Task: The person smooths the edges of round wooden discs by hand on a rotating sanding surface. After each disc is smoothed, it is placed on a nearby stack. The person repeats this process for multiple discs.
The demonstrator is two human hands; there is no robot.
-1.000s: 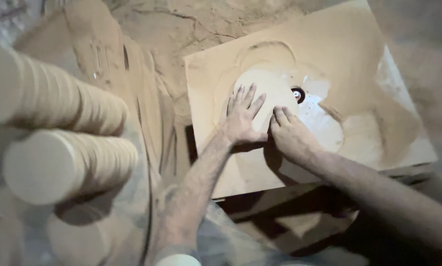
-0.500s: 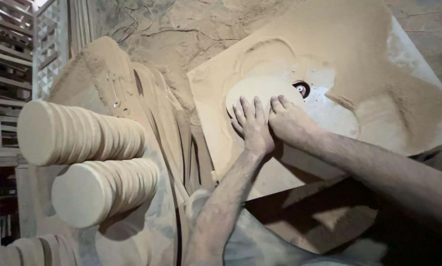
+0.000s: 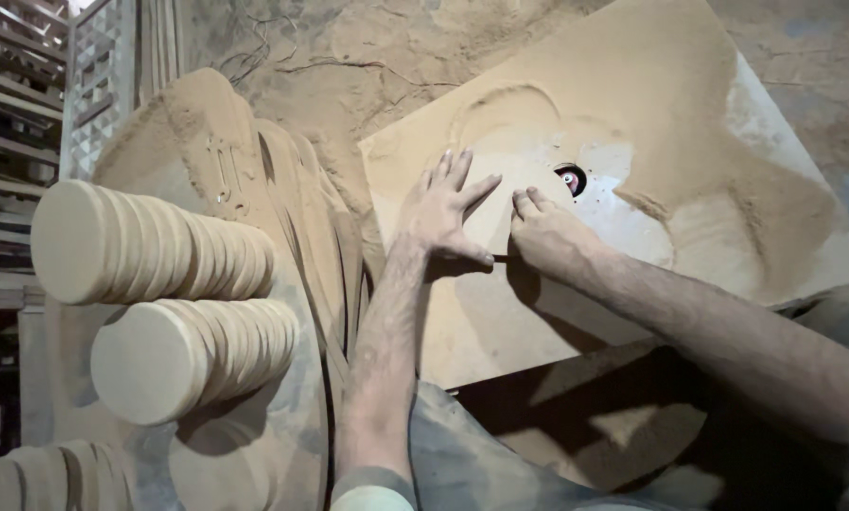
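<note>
While both hands are pressing a pale disc (image 3: 500, 203) flat on a dust-caked table (image 3: 803, 237), the left hand (image 3: 438, 213) is lying with fingers (image 3: 457, 170) splayed and released, gripping nothing; the right hand (image 3: 547, 237) is resting with fingers curled over the disc's near edge, and whether they are pinching it cannot be told. Since a second ago the disc is sitting closer to the small dark cutter hole (image 3: 570, 179) just beside the right fingertips, and the left fingers are spreading wider; that is suggesting the disc's rim is being fed round against the cutter. Sawdust (image 3: 727, 142) is banking up in drifts across the table's far side, with a swept arc behind the disc. Further left, two rows of finished discs are lying on edge, an upper row (image 3: 150, 241) and a lower row (image 3: 192, 355), on a dusty bench (image 3: 282, 445); a third row (image 3: 27, 478) is showing at the bottom corner. No bin or tray is in sight; wooden racks (image 3: 17, 114) are standing at far left.
</note>
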